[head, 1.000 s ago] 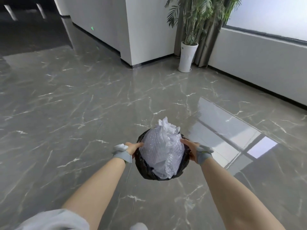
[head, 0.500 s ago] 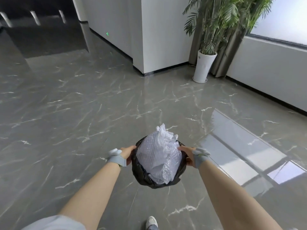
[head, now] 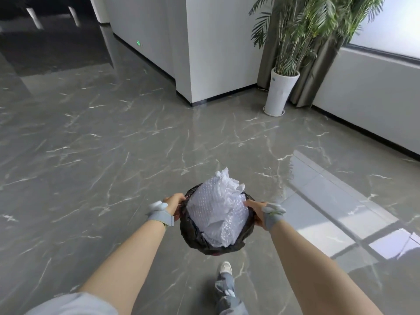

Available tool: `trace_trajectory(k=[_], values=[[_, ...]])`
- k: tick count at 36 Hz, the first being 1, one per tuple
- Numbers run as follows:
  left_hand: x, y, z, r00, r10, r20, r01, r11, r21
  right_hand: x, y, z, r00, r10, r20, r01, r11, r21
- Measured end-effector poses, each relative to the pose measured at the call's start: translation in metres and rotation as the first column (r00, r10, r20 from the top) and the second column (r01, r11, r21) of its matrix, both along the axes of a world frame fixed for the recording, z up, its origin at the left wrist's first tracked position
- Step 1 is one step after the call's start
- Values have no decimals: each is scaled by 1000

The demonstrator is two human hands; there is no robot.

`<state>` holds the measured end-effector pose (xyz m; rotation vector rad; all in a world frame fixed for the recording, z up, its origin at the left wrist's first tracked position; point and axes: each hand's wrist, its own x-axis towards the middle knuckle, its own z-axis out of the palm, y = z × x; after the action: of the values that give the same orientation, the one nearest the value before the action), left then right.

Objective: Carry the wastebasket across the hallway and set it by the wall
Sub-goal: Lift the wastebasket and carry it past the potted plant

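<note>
The wastebasket (head: 217, 226) is off the floor (head: 95, 155), held out in front of the person at about waist height, so the lifting is done and the carry is under way. The left hand (head: 175, 204) grips the rim on its left side and the right hand (head: 255, 211) grips the rim on its right side, both clenched on the edge where the black liner bag (head: 193, 233) folds over; each wrist wears a grey strap. White bubble wrap and crumpled paper (head: 218, 208) heap above the rim, piled high enough that a tilt could, in my judgement, tip some out. One shoe (head: 226, 268) shows below the basket, stepping forward over the grey marble floor. Ahead stands a white wall corner with a dark skirting (head: 218, 51), and to the right a potted plant (head: 278, 92) in a tall white planter stands near a second wall (head: 372, 101) under a window. Open floor lies between the basket and either wall, so roughly the latter part of the crossing is left, then lowering the basket to the floor beside the wall and letting go. Which wall is meant cannot be told.
</note>
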<state>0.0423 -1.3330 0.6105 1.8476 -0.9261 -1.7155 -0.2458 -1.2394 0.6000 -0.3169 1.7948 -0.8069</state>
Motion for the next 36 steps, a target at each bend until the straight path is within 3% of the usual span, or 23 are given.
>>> trace_trajectory(k=[17, 27, 31, 36], values=[[-112, -254, 16, 998, 63, -1, -62, 997, 50, -121, -255, 33, 998, 65, 6, -65, 998, 15], [-104, -406, 7, 987, 161, 19, -161, 987, 0, -113, -430, 16, 984, 66, 165, -58, 997, -51], [-95, -474, 4, 988, 154, 13, -154, 988, 16, -105, -502, 14, 982, 75, 172, -66, 996, -52], [-83, -570, 6, 991, 132, 38, -133, 990, 36, -120, -610, -35, 989, 31, 145, -28, 999, -21]])
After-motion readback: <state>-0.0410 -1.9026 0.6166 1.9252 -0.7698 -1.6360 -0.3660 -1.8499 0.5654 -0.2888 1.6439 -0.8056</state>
